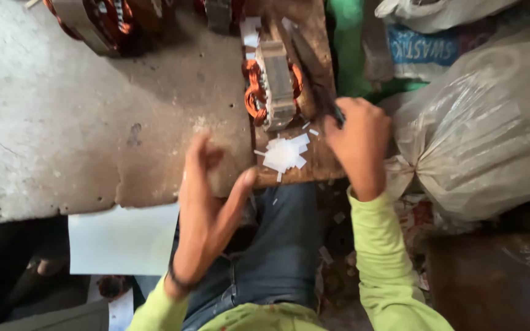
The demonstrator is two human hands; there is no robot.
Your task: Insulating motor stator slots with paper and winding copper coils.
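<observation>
Stator: grey laminated steel stator with orange copper windings (pixel 275 86) stands on wooden bench (pixel 314 168), long axis pointing away.
Right hand (pixel 358 142): fingers closed round dark tool handle (pixel 329 104).
Left hand (pixel 207 196): fingers spread, empty.

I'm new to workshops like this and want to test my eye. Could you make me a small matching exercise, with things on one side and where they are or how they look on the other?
Things:
1. motor stator
2. white paper scraps
3. left hand
4. clear plastic sack

Descriptions:
A. heaped on the wooden board's near end
B. fingers spread, holding nothing
C. wound with orange copper wire
D. knotted, at the far right

Pairs: 1-C, 2-A, 3-B, 4-D
</observation>
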